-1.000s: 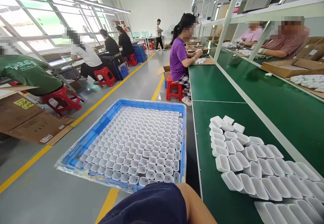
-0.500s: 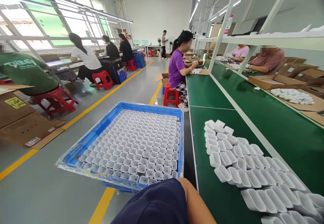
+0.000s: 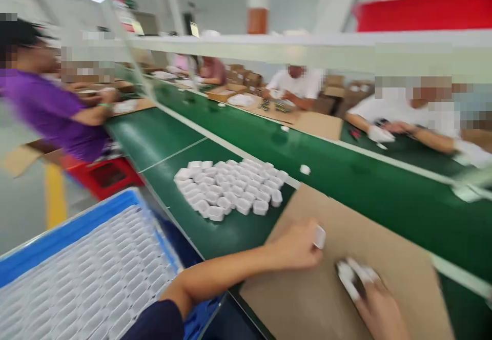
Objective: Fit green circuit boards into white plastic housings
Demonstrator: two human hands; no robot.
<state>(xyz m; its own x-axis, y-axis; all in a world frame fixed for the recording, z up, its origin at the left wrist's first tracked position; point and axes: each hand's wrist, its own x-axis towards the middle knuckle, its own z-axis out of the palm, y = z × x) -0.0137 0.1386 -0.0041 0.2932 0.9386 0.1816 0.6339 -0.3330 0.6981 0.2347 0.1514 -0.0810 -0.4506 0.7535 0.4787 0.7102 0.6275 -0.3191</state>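
My left hand [image 3: 298, 245] reaches over a brown cardboard sheet [image 3: 307, 299] and is closed on a small white plastic housing [image 3: 319, 237]. My right hand [image 3: 378, 301] is low over the same sheet, its fingertips covered in white. Those fingers are curled by a dark, thin-edged thing [image 3: 359, 284], too blurred to name. Beyond my left forearm, many white plastic housings [image 3: 234, 184] lie in a close group on the green bench [image 3: 180, 150].
A blue crate [image 3: 126, 199] filled with rows of white housings stands at lower left. A person in purple [image 3: 54, 109] sits beyond it on a red stool [image 3: 111, 176]. Several co-workers sit across the bench under a white shelf [image 3: 238, 48]. A loose white piece [image 3: 305, 169] lies on the green surface.
The view has swung right, from the crate and aisle to the bench. Both my hands and the cardboard sheet now show, with a white housing in my left hand.
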